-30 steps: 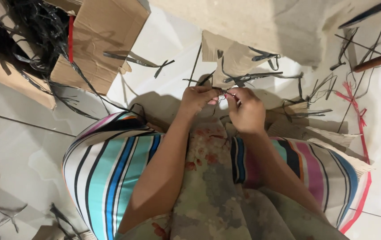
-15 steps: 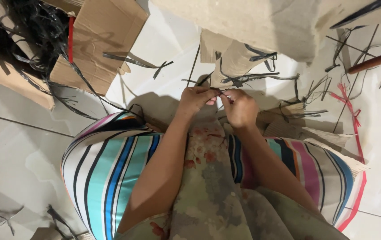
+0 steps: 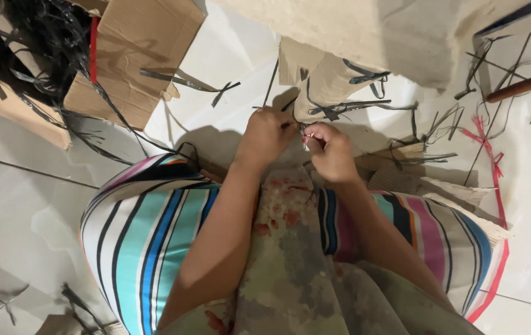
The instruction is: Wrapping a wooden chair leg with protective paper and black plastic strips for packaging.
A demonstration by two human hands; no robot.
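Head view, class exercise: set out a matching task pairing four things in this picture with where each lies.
Things:
1. hands
2. cardboard box
3. red strip
4. striped cushion

Places:
A. right, on the floor tiles
B. upper left
C. centre, pinching a thin dark strip together
D. under the person's lap

Pairs: 1-C, 2-B, 3-A, 4-D

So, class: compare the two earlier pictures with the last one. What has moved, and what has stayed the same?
Very little moved. The left hand and right hand stay pressed together, pinching something small that cannot be made out; only the fingers shift slightly. The cardboard box, the black strips on the floor and the striped cushion lie as before.
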